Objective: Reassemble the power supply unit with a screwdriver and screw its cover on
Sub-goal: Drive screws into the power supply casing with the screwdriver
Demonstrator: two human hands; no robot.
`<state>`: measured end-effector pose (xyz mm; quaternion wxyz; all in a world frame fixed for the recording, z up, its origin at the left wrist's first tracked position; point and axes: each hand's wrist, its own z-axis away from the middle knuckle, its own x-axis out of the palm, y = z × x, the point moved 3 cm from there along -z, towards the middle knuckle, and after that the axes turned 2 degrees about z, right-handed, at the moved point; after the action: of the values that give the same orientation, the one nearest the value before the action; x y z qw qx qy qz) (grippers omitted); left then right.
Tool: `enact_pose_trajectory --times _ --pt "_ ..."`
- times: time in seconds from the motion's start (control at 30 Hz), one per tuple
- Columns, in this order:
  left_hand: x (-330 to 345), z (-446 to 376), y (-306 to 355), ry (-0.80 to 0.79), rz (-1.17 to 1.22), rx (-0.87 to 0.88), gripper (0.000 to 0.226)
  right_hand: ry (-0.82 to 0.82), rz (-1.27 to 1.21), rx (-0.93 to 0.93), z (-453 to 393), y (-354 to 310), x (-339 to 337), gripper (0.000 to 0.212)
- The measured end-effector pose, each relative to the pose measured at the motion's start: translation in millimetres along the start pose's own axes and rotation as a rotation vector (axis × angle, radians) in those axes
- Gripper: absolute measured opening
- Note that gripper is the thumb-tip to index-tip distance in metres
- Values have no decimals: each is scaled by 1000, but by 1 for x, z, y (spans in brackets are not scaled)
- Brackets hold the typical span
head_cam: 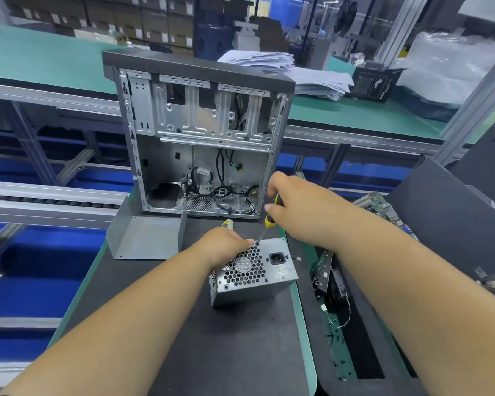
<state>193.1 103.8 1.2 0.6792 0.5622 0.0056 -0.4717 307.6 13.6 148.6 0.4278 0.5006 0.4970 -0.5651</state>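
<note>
The grey power supply unit (255, 277) stands on the dark mat with its honeycomb fan grille and power socket facing up towards me. My left hand (226, 245) grips its far left top edge. My right hand (295, 201) holds a yellow-and-black screwdriver (266, 224), whose tip sits on the unit's top left corner beside my left fingers. A bent grey metal cover (146, 237) lies on the mat to the left, apart from the unit.
An open computer case (200, 132) stands upright behind the unit, with loose cables inside. To the right lie circuit boards (380, 207), a small part (322, 270) and dark panels (446, 224). Small screws (337, 340) are scattered on the green strip. Paper stacks (292, 72) sit on the far bench.
</note>
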Motion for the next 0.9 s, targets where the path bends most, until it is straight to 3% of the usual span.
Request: enact_pose_trajectory --times 0.07,0.2,0.33,0.43,0.5,0.57,0.63,0.7,0.8,0.9 --pt "0 0 0 4 16 -8 38 -71 -84 -73 6 1 -4 15" --pt "0 0 -1 8 21 -15 39 86 160 -110 4 -2 -10 12" --pt "2 1 -1 14 -1 -12 44 174 498 104 -3 -6 -6 50" --pt "2 0 -1 17 -11 -14 48 171 536 264 -7 -9 -4 56" --pt "1 -1 0 11 -18 -17 48 146 489 241 -8 -8 -4 60" --pt "1 -1 1 -1 -28 -16 43 77 306 128 -7 -4 -4 54" --pt "1 0 1 0 -26 -4 37 -53 56 -32 -1 -3 -5 36" --pt "0 0 0 5 4 -8 37 -115 -29 -191 3 -2 -6 18" --pt "0 0 -1 14 23 -16 45 14 146 -285 1 -1 -4 7" --pt "0 -1 -1 16 40 -19 44 159 358 -61 -4 -1 2 24"
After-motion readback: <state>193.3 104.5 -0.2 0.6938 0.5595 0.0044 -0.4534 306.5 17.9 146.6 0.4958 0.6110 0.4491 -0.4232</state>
